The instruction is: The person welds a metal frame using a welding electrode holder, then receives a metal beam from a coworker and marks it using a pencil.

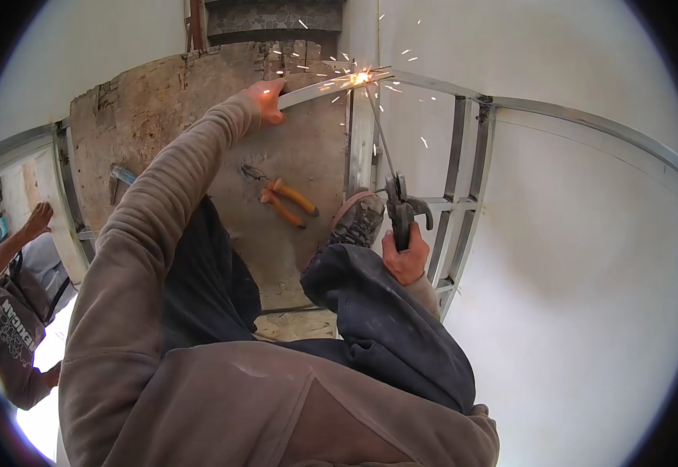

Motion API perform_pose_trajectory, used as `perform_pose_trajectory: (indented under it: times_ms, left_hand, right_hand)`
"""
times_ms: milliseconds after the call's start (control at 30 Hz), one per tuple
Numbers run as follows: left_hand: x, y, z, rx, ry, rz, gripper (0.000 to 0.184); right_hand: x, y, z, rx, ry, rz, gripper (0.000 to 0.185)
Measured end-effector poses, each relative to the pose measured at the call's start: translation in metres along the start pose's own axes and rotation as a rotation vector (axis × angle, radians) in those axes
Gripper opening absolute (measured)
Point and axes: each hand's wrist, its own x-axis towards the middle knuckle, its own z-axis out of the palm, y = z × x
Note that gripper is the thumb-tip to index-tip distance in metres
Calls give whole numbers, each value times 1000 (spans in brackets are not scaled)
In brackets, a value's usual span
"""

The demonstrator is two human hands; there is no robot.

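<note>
My right hand [406,255] is closed around the handle of a black welding electrode holder [401,204]. From its jaws a thin electrode [381,132] runs up to a bright arc, and sparks fly out around it. The arc burns near the far end of a metal bar [311,93]. At the bar's near end my left hand [266,101] grips it, thumb and fingers on opposite sides. Pliers with orange handles [284,201] lie on the worn wooden board [214,101], below my left hand.
A hammer-like tool with a bluish handle [123,174] lies on the board's left. Metal framing [463,148] runs along the white wall at right. My shoe [358,220] rests at the board's right edge. At far left, another person [14,315] raises a hand to a panel.
</note>
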Motion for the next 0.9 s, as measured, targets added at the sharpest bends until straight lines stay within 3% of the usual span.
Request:
perform_pose_trajectory:
  times_ms: [133,167,233,333,700,900]
  left_hand:
    - [-12,7,-7,-63,24,24,48]
    - [-10,5,-7,-79,18,35,47]
    - [-10,3,-6,-77,9,45,46]
    - [-11,1,-2,-92,119,110,43]
    - [-19,9,-7,-78,115,80,39]
    - [6,-1,-5,86,-72,16,55]
  right_hand:
    - [1,-5,0,25,1,28,19]
    - [-1,11,1,-34,5,-91,19]
    - [-1,1,2,82,52,-3,19]
    - [2,0,0,29,46,-22,19]
    - [8,-4,4,40,9,1,18]
    - [7,-8,1,-7,-11,0,17]
